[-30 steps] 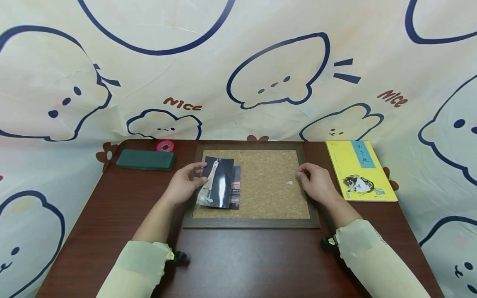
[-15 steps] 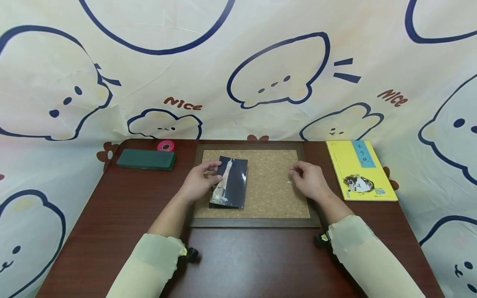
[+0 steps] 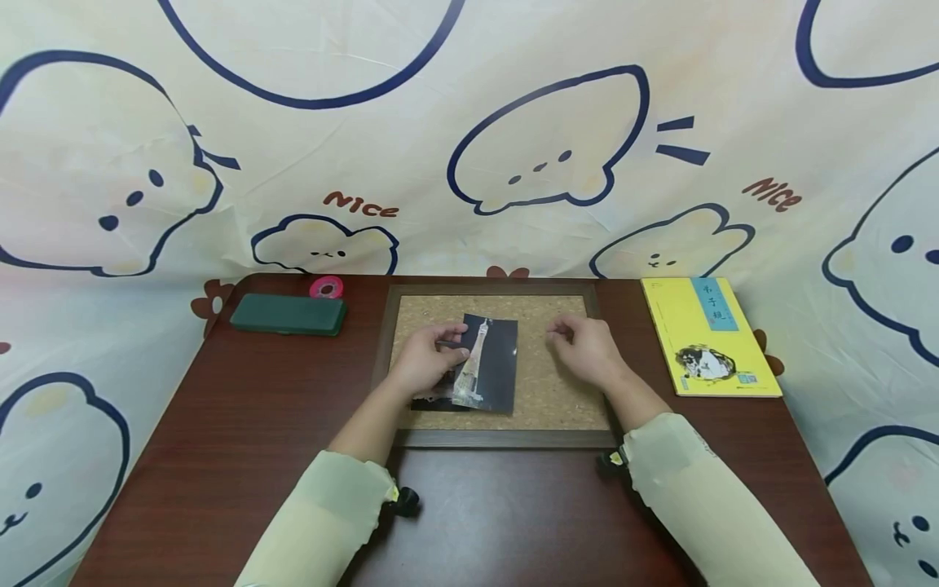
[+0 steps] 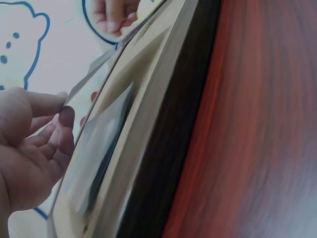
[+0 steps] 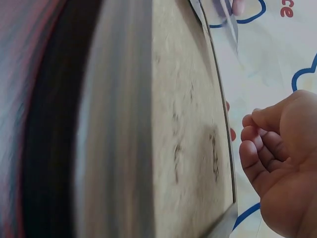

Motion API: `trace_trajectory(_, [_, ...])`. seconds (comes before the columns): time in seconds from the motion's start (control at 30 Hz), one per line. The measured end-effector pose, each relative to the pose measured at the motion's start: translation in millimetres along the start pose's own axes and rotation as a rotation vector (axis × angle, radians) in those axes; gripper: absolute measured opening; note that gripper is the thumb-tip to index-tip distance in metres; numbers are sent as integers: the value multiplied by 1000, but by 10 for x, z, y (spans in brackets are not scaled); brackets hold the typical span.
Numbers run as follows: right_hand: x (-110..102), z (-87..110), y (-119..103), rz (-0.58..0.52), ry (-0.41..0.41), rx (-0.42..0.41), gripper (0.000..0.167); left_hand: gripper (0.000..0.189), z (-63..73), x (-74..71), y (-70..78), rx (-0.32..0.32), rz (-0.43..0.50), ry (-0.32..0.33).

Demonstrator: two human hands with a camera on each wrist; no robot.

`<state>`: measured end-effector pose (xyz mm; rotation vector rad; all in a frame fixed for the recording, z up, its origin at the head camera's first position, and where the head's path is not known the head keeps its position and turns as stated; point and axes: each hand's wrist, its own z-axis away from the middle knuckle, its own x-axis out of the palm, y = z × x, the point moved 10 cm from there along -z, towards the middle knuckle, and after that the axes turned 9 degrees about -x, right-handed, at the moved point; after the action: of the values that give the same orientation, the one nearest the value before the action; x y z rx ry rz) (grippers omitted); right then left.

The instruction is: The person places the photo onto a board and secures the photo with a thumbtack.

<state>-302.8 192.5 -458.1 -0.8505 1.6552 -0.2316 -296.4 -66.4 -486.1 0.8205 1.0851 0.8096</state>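
My left hand (image 3: 427, 360) pinches the left edge of a glossy photo of a lit tower (image 3: 499, 367), thumb against fingers. That photo stands raised from a framed cork board (image 3: 550, 408) in the left wrist view. A second dark photo (image 3: 438, 404) lies on the board, partly covered by the held one; its edge curls up in the left wrist view. My right hand (image 3: 587, 350) hovers over the board's right part, right of the held photo, fingers curled and thumb meeting the index fingertip (image 5: 250, 120). Whether something tiny is between those tips cannot be made out.
At the back left lie a dark green case (image 3: 288, 314) and a pink tape roll (image 3: 326, 287). A yellow book (image 3: 707, 338) lies right of the board. A patterned cloth (image 3: 528, 122) hangs behind the dark wooden table (image 3: 506, 505).
My left hand has carried the tower photo rightward, uncovering part of the photo beneath. My right hand has moved left over the board, toward the photo; a small pale spot there is hidden now.
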Motion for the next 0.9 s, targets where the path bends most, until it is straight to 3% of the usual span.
trace_trajectory(0.2, [181, -154, -96, -3, -57, -6, 11, 44, -27, 186, 44, 27, -24, 27])
trace_trajectory(0.43, [407, -290, -174, 34, -149, 33, 12, 46, -65, 350, 105, 58, -138, 52])
trace_trajectory(0.67, [590, -352, -124, 3, -228, 88, 15, 47, -89, 432, 145, 70, -263, 73])
trace_trajectory(0.9, [680, -455, -96, 39, -274, 75, 24, 47, -88, 464, 181, 73, -352, 83])
